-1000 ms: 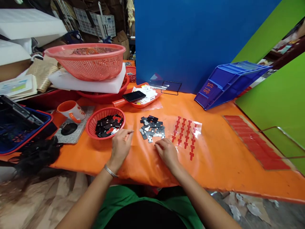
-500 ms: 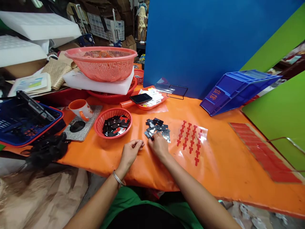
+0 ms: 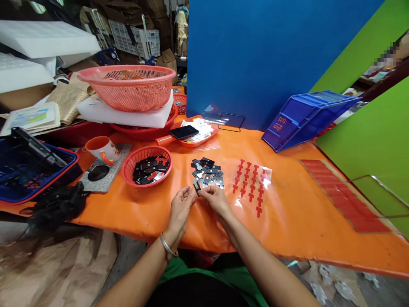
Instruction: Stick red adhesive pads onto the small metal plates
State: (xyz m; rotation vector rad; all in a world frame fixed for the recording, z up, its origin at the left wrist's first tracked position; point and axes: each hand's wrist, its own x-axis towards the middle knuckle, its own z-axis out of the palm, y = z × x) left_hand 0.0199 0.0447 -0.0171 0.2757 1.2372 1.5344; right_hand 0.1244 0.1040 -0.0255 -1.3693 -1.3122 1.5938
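Observation:
My right hand (image 3: 216, 199) pinches a small flat black plate with a pale grey patch (image 3: 196, 185) between thumb and fingertips, raised at the near side of a pile. Close by on the left is my left hand (image 3: 182, 207), its thumb and fingers drawn together near the plate; whatever they hold, if anything, is too small to make out. The pile of black and grey plates (image 3: 209, 169) lies just beyond both hands. To its right, a clear sheet (image 3: 267, 174) carries rows of red T-shaped pieces (image 3: 252, 188).
A red basket (image 3: 124, 170) of similar plates stands left of the pile. Behind it, a phone (image 3: 183, 132) rests on a red scoop (image 3: 194, 144) of white papers. A mug (image 3: 102, 147) is farther left. A blue bin (image 3: 287, 123) and red strip sheet (image 3: 338, 192) lie right.
My right hand has drawn back from the pile with a plate in its fingertips. Both hands have come closer together. The view has shifted slightly.

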